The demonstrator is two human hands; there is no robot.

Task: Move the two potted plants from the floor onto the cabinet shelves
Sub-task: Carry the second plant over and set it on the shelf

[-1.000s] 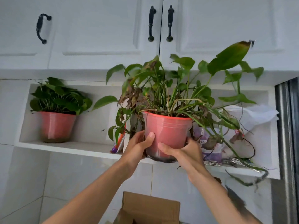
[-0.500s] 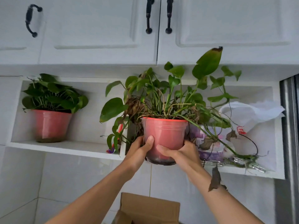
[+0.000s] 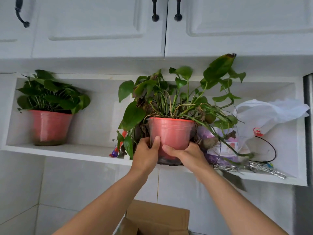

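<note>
Head view puts the straggly potted plant at the front edge of the right shelf; I see my left hand and right hand wrapped round its red pot. Another potted plant stands on the left shelf.

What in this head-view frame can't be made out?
- Held pot: whether its base rests on the shelf; left hand and right hand cover it.
- Purple package: label blurred, behind trailing stems.
- Cardboard box: cut off by bottom edge.
- Metal items: too small to identify.
</note>
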